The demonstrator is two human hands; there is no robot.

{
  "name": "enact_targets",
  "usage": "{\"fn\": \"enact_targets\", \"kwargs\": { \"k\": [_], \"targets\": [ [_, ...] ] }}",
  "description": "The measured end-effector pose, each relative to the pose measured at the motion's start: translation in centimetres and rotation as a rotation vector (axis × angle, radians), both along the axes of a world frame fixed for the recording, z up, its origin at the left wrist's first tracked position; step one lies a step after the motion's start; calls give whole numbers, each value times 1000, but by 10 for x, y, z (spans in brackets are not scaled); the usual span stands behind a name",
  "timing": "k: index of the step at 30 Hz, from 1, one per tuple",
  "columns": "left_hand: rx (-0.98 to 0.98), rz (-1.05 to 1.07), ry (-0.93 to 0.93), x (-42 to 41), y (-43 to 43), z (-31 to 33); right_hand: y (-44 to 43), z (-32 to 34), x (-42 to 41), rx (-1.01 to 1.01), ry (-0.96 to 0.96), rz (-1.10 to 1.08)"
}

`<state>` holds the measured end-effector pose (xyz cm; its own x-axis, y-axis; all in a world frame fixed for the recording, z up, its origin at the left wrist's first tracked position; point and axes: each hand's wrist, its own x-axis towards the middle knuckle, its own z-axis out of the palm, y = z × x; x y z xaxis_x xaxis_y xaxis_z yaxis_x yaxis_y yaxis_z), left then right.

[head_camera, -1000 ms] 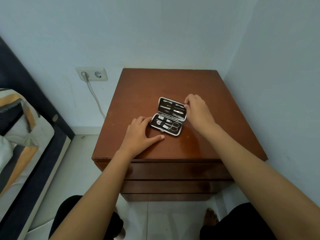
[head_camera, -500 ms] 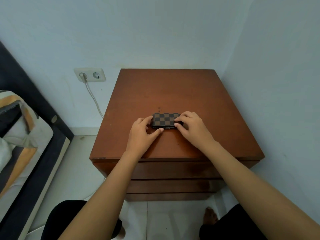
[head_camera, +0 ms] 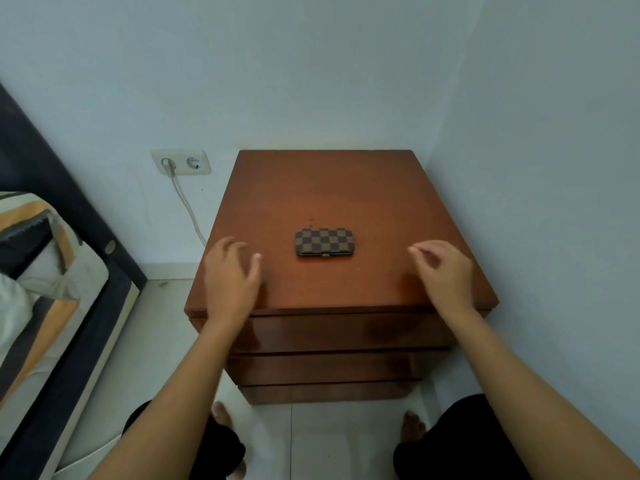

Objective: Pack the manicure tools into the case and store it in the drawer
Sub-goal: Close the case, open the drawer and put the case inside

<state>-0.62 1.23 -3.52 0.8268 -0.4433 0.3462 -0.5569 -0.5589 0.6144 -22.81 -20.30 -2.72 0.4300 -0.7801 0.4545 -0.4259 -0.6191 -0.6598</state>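
Checkered case [head_camera: 324, 242]: closed, lying flat near the middle of the brown tabletop [head_camera: 329, 188], metal clasp on its near edge. No tools visible outside it. Left hand [head_camera: 231, 275]: over the tabletop's near left part, apart from the case, fingers spread, grip wide and holding nothing. Right hand [head_camera: 443, 271]: over the near right part, apart from the case, fingers loosely curled, grip holding nothing. Drawer fronts [head_camera: 339, 332] below the tabletop: all shut. Wall socket [head_camera: 180, 162] to the left, one cable [head_camera: 187, 206] plugged in. Bed [head_camera: 41, 278] at far left.
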Motion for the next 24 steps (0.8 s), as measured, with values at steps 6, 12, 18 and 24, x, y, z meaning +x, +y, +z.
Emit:
{"fn": "enact_targets", "kwargs": {
  "k": [6, 12, 18, 24],
  "targets": [
    [-306, 471, 269, 10, 69, -28, -3, -37, -94, 259, -184, -429],
    [-357, 357, 588, -30, 73, -48, 5, -58, -91, 547, -134, -379],
    [-388, 362, 473, -35, 88, -56, 20, -56, -101, 540, -168, -452],
    [-411, 379, 472, -72, 120, -49, 57, -54, -134, 563, -240, -458]
  ]
}}
